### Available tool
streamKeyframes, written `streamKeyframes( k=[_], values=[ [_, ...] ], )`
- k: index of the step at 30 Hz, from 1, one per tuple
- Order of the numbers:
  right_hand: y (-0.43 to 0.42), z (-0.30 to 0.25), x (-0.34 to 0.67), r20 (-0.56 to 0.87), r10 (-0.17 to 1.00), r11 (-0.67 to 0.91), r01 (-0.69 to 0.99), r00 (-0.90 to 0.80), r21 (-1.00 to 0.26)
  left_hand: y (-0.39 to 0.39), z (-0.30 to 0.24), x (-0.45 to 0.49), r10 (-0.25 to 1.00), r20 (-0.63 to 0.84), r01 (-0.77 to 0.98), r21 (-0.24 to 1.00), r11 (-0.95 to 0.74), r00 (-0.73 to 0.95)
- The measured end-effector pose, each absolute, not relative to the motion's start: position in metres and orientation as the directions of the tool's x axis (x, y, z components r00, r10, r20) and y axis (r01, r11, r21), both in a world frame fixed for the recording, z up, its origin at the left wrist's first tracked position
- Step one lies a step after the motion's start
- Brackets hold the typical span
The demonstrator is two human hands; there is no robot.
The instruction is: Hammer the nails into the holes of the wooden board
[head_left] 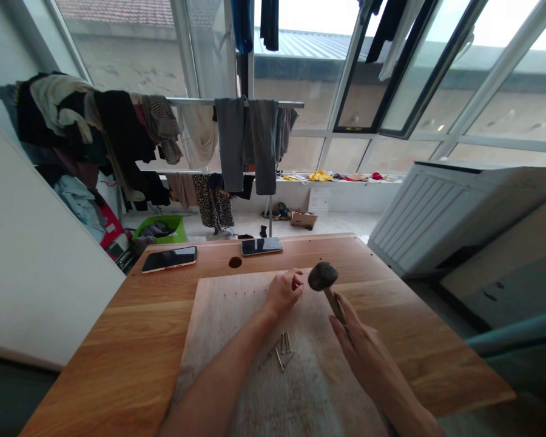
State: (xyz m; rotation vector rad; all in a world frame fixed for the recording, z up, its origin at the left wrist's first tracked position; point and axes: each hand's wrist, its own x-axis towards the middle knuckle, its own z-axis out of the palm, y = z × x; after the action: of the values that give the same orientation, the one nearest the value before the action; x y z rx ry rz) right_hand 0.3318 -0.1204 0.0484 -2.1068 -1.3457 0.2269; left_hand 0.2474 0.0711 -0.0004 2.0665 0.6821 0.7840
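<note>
My right hand (361, 343) is wrapped round the wooden handle of a hammer (323, 277). Its dark, rounded head is raised at the upper right of a pale wooden board (218, 321). Over the board's far part, my left hand (284, 292) has its fingers curled together in a pinch. Whatever sits between those fingertips is too small to make out. The hammer head is just right of the left hand, apart from it. Several loose nails (279, 359) lie on the board between my forearms. A row of small dark marks runs along the board's far edge, left of my hand.
The board lies on a wooden table (131, 340). Two phones, one at the far left (169, 260) and one at the back edge (262, 246), rest near a round hole (235, 262). Beyond stand a laundry rack (236, 103), a green basket (177, 226) and a white cabinet (437, 212).
</note>
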Motion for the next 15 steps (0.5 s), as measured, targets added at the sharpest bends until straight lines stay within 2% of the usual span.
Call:
streamKeyframes(
  k=[6, 11, 15],
  values=[
    [-0.1, 0.055, 0.329, 0.107, 0.902, -0.304, 0.791, 0.418, -0.53, 0.072, -0.004, 0.248, 0.678, 0.333, 0.183, 0.801, -0.57, 0.655],
    [-0.098, 0.052, 0.326, 0.148, 0.897, -0.287, 0.802, 0.417, -0.523, 0.072, -0.004, 0.247, 0.675, 0.341, 0.186, 0.793, -0.581, 0.654],
    [-0.098, 0.051, 0.327, 0.124, 0.909, -0.277, 0.798, 0.399, -0.535, 0.071, -0.004, 0.247, 0.672, 0.333, 0.199, 0.786, -0.585, 0.661]
  ],
)
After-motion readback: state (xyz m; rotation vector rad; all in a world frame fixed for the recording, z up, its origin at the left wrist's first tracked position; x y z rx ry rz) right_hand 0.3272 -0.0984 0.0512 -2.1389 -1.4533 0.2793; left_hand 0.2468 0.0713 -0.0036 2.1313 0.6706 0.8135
